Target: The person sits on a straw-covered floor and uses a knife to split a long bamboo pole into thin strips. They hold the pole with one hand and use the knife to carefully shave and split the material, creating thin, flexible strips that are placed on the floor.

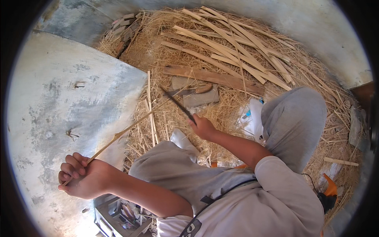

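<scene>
My left hand (85, 177), out at the left by the wall, is closed around one end of a long thin wooden strip (127, 128). The strip slants up and away to the right, with a small bump along its length. My right hand (203, 127) grips a knife with a long dark blade (178, 104), pointing up and left. Its handle is mostly hidden in my fist. The blade's tip lies near the strip's far end; whether they touch I cannot tell. Beyond the blade, a second knife with a wooden handle (204, 88) rests on a grey block (202, 97).
Straw-like shavings (158, 59) cover the floor. Several pale flat strips (241, 51) lie piled at the far right, with a brown plank (215, 78) before them. A worn wall (47, 102) stands at the left. A grey frame (103, 221) holding odds and ends is near my left elbow.
</scene>
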Demonstrator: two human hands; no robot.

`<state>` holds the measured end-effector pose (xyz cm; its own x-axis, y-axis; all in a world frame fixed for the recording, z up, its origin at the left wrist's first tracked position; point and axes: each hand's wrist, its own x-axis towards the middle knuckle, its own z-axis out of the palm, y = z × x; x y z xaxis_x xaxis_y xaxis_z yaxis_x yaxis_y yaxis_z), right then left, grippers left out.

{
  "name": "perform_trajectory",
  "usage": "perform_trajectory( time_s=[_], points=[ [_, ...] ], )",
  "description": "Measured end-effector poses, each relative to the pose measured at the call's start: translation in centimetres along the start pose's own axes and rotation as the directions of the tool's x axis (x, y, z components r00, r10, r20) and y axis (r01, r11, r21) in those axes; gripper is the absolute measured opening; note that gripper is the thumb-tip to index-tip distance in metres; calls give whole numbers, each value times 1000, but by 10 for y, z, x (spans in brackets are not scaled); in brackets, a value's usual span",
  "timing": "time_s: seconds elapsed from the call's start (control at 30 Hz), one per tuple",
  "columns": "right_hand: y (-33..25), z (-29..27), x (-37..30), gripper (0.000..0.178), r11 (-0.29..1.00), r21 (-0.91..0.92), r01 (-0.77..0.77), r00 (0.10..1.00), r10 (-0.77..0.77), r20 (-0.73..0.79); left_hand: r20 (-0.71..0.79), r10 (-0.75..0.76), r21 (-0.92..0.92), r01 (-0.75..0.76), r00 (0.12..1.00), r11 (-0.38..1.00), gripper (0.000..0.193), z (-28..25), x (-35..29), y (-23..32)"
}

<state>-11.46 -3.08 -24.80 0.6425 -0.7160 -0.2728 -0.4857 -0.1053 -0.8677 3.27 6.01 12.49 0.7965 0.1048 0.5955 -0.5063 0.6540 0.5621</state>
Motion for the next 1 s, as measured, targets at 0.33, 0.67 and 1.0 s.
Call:
perform_trajectory(
  time_s=[0.33, 0.67, 1.0],
  points=[
    [48, 5, 23, 46, 873, -216, -438, 896, 405, -179, -186, 105, 196, -68, 977, 978, 49, 13, -3, -7],
    [88, -79, 24, 36, 750, -656, -77, 980, -66, -190, -168, 82, 196, -49, 982, 979, 49, 9, -4, -6],
    [204, -143, 5, 15, 342, -926, -159, 964, 257, -70, -298, 225, 259, -148, 928, 954, 41, 18, -4, 18]
  ],
)
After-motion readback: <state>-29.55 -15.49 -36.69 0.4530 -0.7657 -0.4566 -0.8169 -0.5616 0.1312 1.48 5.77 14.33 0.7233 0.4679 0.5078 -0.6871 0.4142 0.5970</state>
